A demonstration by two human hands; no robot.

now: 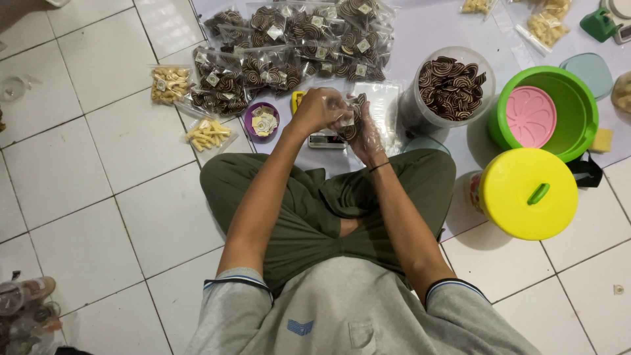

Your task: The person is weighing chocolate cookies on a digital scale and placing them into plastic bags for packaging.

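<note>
I sit cross-legged on a white tiled floor. My left hand [317,109] and my right hand [365,133], the right in a thin clear plastic glove, meet over a small clear plastic bag of brown-and-cream spiral cookies [353,117]. Both hands grip the bag just above a small digital scale [327,141]. To the right stands a clear round tub [420,112] filled with the same spiral cookies. A pile of filled cookie bags [289,46] lies beyond my hands.
A green bucket [582,112] with a pink lid inside and a yellow lidded container [529,192] stand at right. A small purple bowl of labels [261,121] and bags of pale snack sticks [208,135] lie at left. Empty clear bags [384,105] lie beside the tub.
</note>
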